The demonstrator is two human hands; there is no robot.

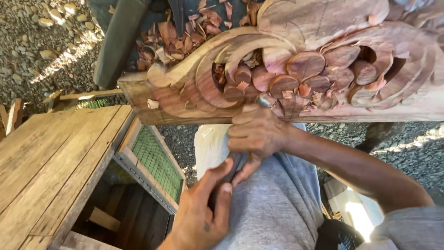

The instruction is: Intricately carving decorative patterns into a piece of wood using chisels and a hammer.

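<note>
A large reddish-brown wood carving (296,69) with scrolls and round petal shapes spans the top of the view. A chisel (233,170) with a dark handle points up at its lower edge, and its metal tip (263,101) touches the wood. My right hand (256,132) is wrapped around the chisel's shaft just below the carving. My left hand (203,215) grips the lower end of the handle, thumb up. Both hands rest above my knee in grey trousers (273,203).
Wood shavings (185,37) lie piled on and behind the carving. A weathered plank bench (51,162) stands at left, with a wood-framed green mesh panel (155,162) beside it. Gravel ground (41,46) surrounds everything. A dark post (118,44) leans at upper left.
</note>
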